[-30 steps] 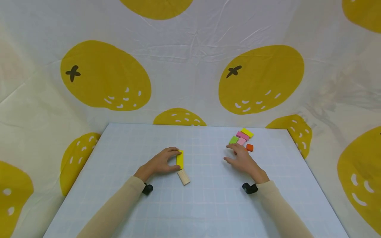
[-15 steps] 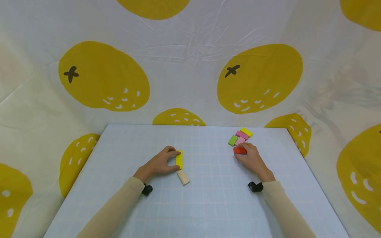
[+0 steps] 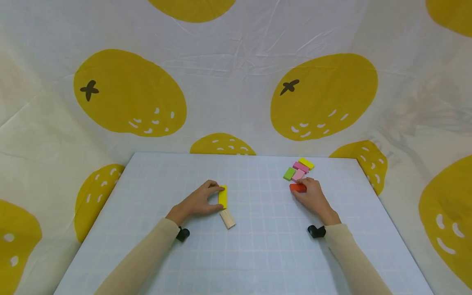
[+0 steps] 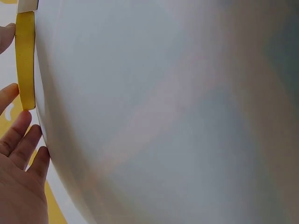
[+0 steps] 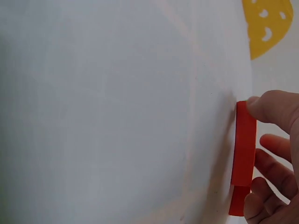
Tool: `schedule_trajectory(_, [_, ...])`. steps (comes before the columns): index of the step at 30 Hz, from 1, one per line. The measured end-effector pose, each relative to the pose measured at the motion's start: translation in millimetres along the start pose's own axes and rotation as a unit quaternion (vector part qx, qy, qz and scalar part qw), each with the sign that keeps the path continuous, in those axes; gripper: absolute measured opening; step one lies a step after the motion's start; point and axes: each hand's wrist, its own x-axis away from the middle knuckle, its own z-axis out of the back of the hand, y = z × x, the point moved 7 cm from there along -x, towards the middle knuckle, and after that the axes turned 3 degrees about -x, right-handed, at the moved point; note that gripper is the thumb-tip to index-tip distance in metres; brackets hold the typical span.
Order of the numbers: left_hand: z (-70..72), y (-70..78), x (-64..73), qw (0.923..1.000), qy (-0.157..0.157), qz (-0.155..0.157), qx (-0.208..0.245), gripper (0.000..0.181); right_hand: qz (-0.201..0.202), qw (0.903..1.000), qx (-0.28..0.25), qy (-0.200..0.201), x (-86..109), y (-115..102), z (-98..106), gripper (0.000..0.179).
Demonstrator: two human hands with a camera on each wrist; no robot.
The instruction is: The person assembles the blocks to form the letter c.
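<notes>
Thumb and index finger of my left hand (image 3: pixel 200 200) pinch a flat yellow block (image 3: pixel 223 197) near its two ends, on the table. In the left wrist view the yellow block (image 4: pixel 25 60) is edge-on, with the other fingers spread beside it. A plain wooden block (image 3: pixel 228 219) lies at the near end of the yellow one. Over on the right, my right hand (image 3: pixel 313 199) grips a red block (image 3: pixel 297 188) with thumb and fingertips. The right wrist view shows the red block (image 5: pixel 244 144) and a second red piece (image 5: pixel 239 201) at its lower end, partly behind the fingers.
Beyond the right hand lie a green block (image 3: pixel 289 174), a pale pink block (image 3: pixel 298 175), a darker pink block (image 3: pixel 300 166) and another yellow block (image 3: pixel 306 163), close together. The white table (image 3: pixel 254 254) meets a fruit-patterned cloth (image 3: pixel 228 90) at its back edge.
The right hand has gone from hovering with fingers spread by the blocks to gripping the red block, shifting slightly right. The separate orange-red block is now hidden from the head view. Left hand unmoved.
</notes>
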Motion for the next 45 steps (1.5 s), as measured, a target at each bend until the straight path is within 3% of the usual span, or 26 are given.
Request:
schedule_trajectory(15, [0.9, -2.0, -0.2, 1.0, -0.001, 0.001, 0.008, 0.07, 0.029, 0.9995, 0.009, -0.011, 0.3, -4, -4, 0.047])
schedule_trajectory(24, [-0.8, -4.1, 0.2, 0.9999, 0.001, 0.004, 0.009, 0.07, 0.036, 0.9984, -0.004, -0.043, -1.9, -10, -10, 0.049])
schedule_trajectory(31, [-1.0, -4.6, 0.8, 1.0, 0.0, 0.006, 0.007, 0.069, 0.075, 0.9962, -0.001, -0.046, -7.6, -31, -11, 0.044])
schedule_trajectory(45, [0.0, -2.7, 0.7, 0.9998, -0.004, 0.008, 0.018, 0.069, 0.111, 0.9925, 0.002, -0.053, -19.9, -66, -18, 0.036])
